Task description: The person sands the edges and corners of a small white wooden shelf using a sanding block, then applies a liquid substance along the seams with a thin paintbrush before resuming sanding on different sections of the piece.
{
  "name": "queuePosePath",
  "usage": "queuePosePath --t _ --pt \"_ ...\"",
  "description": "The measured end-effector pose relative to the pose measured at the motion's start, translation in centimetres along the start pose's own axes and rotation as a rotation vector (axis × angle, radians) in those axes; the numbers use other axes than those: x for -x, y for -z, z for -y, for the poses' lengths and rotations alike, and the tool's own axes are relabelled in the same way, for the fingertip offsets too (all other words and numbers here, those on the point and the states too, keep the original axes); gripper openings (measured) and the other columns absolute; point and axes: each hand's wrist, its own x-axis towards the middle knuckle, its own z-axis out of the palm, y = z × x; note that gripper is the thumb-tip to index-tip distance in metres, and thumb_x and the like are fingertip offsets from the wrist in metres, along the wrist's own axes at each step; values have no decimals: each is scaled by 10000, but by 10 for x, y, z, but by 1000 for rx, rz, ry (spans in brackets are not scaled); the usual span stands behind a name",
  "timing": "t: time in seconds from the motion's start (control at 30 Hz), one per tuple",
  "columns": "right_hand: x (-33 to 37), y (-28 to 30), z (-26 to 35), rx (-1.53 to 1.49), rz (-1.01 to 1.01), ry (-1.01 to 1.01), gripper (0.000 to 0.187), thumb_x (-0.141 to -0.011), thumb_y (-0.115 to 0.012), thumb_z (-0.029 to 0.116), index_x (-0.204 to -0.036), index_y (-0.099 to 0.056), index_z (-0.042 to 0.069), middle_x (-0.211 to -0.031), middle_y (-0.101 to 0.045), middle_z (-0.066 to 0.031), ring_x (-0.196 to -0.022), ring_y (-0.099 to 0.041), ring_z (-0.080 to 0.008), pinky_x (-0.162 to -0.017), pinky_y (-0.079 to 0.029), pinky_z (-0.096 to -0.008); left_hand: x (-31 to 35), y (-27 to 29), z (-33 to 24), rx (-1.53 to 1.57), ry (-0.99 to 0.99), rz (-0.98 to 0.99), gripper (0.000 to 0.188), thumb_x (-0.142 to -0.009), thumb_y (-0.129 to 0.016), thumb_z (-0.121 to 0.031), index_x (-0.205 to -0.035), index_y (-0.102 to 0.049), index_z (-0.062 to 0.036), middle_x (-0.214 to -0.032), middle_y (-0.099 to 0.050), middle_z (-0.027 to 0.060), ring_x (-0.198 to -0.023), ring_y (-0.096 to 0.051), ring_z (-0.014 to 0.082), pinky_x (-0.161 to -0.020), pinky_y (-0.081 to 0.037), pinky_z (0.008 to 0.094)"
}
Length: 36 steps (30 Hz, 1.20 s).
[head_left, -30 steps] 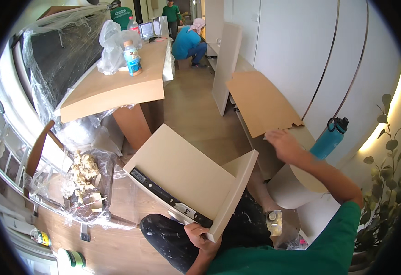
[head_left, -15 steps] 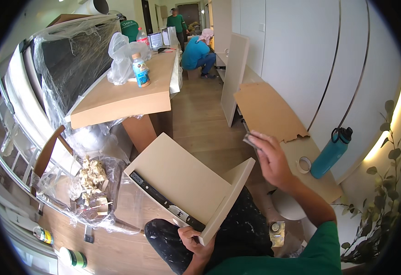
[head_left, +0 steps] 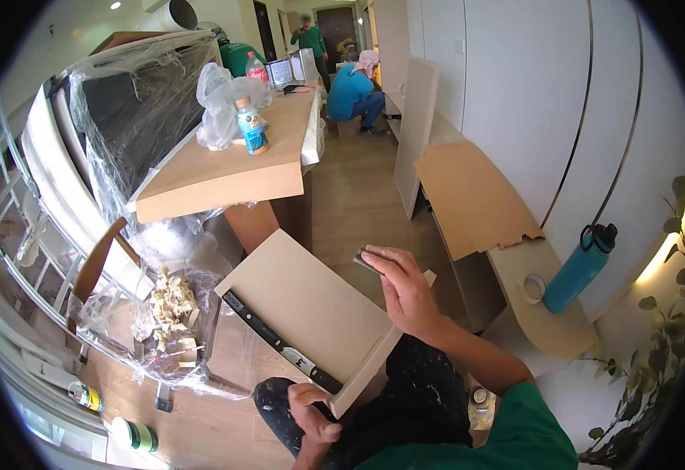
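A beige drawer [head_left: 311, 294] lies tilted across my lap, with a black slide rail [head_left: 280, 341] along its near left side. At the lower corner of its front panel, my left hand [head_left: 311, 415] is closed with bent fingers, apparently gripping the edge. My right hand [head_left: 409, 294] is raised over the drawer's right side and hides part of the front panel. Pinched in its fingers is a small flat grey pad [head_left: 366, 262], whose exact kind I cannot make out.
Left stands a covered table [head_left: 225, 184] with a drink bottle [head_left: 252, 129] and plastic bags. A plastic-wrapped chair holds crumpled scraps [head_left: 174, 305]. On the right, a low bench [head_left: 550, 313] carries cardboard [head_left: 479, 192], a tape roll [head_left: 532, 288] and a teal flask [head_left: 581, 266]. A person [head_left: 354, 90] crouches beyond.
My right hand has moved left with the grey pad, from beside the drawer to over it. My left hand has shifted slightly at the corner. The view has turned a little.
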Motion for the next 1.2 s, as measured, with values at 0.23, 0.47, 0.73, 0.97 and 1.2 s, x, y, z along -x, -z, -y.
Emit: queuePosePath --t 0.23,0.47,0.73,0.97,1.2 --pt "-8 1 -2 16 8 -7 419 -930 -548 -97 -1325 -640 7 -1310 -648 -169 -1206 -603 -359 -1027 -500 -423 -124 26 -6 -87 -150 -126 631 -933 -569 -639 -994 -518 -13 -897 -501 113 -871 -491 232 -812 -394 378" --pt "-12 -7 -4 2 2 -26 419 -932 -540 -95 -1325 -641 10 -1305 -652 -160 -1189 -613 -357 -1014 -506 -430 -236 -10 6 -361 -13 476 264 -871 -808 -197 -961 -624 -30 -902 -647 130 -805 -632 295 -676 -516 401" --pt "-16 -11 -5 0 25 -31 411 -941 -542 -84 -1326 -644 14 -1304 -656 -160 -1182 -619 -355 -1017 -507 -422 -228 -11 22 -474 21 384 266 -850 -837 -218 -921 -648 -45 -834 -671 119 -718 -657 306 -643 -530 423" --pt "-21 -16 -7 -13 20 -35 392 -956 -533 -74 -1321 -648 12 -1294 -663 -168 -1188 -621 -352 -1023 -504 -415 -235 -7 21 -460 119 372 236 -849 -827 -164 -931 -660 -19 -827 -677 124 -724 -672 268 -673 -536 372" --pt "-20 -16 -8 -27 7 -39 402 -946 -535 -88 -1320 -646 5 -1282 -667 -169 -1168 -633 -358 -1002 -514 -415 -234 -7 32 -350 185 352 246 -850 -844 -193 -918 -671 -32 -809 -696 126 -682 -675 257 -618 -522 367"
